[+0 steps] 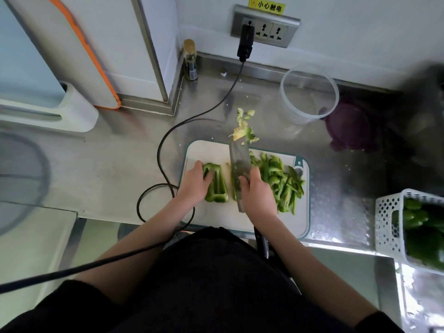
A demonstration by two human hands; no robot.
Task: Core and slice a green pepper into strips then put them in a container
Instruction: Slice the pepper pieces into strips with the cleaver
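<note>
A white cutting board (211,152) with a teal rim lies on the steel counter. On it a green pepper piece (217,186) lies cut side up, and my left hand (192,186) presses on its left side. My right hand (258,193) grips a cleaver (237,167) that stands blade down just right of the pepper piece, with a thin slice against it. A heap of pepper strips (283,181) lies on the board's right half. The pepper core and scraps (245,131) sit beyond the board's far edge. A clear round container (310,94) stands empty at the back right.
A purple lid (350,128) lies beside the container. A white perforated basket (389,222) of green peppers stands at the right edge. A black cable (168,138) runs from the wall socket across the counter past the board's left. A small bottle (190,61) stands by the wall.
</note>
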